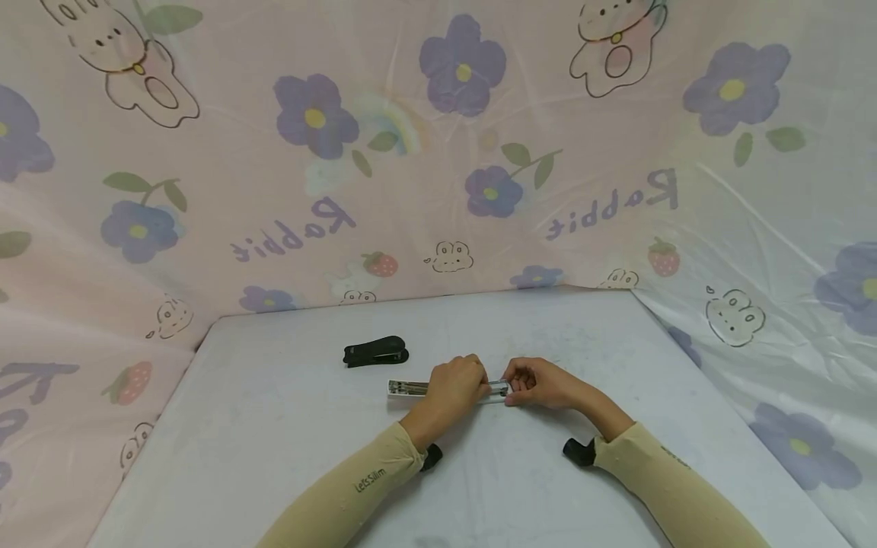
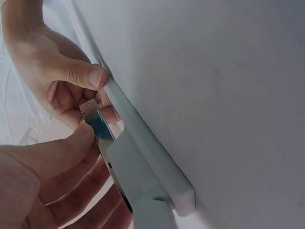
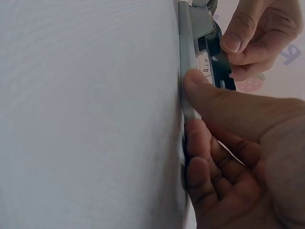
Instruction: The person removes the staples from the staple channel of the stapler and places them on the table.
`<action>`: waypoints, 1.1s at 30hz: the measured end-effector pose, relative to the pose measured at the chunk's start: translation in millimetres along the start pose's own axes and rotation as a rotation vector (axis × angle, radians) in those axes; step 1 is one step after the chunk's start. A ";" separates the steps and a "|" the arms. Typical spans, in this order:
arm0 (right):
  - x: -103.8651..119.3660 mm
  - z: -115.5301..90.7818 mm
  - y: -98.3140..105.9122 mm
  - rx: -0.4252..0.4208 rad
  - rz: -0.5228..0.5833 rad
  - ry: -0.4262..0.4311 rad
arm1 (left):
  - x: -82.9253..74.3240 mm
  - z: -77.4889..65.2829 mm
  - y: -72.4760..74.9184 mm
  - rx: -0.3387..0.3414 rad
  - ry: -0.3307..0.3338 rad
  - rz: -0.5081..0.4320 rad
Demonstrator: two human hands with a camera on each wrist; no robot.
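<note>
A light grey stapler (image 1: 408, 389) lies across the middle of the white table, its metal magazine (image 2: 106, 131) raised at an angle from the long base (image 2: 152, 143). My left hand (image 1: 455, 384) reaches over the stapler and pinches the magazine between thumb and fingers. At the base's right end, my right hand (image 1: 544, 383) grips it, the thumb (image 3: 202, 90) on top and the other fingers curled along its side. A gap shows between magazine and base in the right wrist view. My left palm hides the stapler's middle in the head view.
A black stapler (image 1: 375, 351) rests on the table (image 1: 288, 396) behind and left of the grey one. Behind the table hangs a cloth (image 1: 404, 175) printed with flowers and rabbits. Black wrist devices (image 1: 578, 452) stick out at both sleeve cuffs.
</note>
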State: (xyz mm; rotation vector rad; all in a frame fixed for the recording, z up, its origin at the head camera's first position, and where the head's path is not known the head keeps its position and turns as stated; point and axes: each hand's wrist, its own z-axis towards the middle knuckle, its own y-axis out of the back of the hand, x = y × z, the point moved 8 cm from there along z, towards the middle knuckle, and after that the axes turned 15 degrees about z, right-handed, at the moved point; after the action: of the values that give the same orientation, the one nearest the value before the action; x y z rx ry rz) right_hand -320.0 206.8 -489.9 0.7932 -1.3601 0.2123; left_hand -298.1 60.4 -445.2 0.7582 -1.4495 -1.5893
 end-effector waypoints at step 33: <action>-5.6 0.1 0.4 -0.011 -0.013 -0.015 | 7.8 0.2 0.4 -0.047 0.018 -0.179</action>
State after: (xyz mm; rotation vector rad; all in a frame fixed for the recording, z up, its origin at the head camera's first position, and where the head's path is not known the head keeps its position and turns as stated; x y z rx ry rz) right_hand -321.6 208.8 -494.9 0.7956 -1.3690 0.1895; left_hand -301.9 53.7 -444.0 0.8933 -1.3572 -1.7404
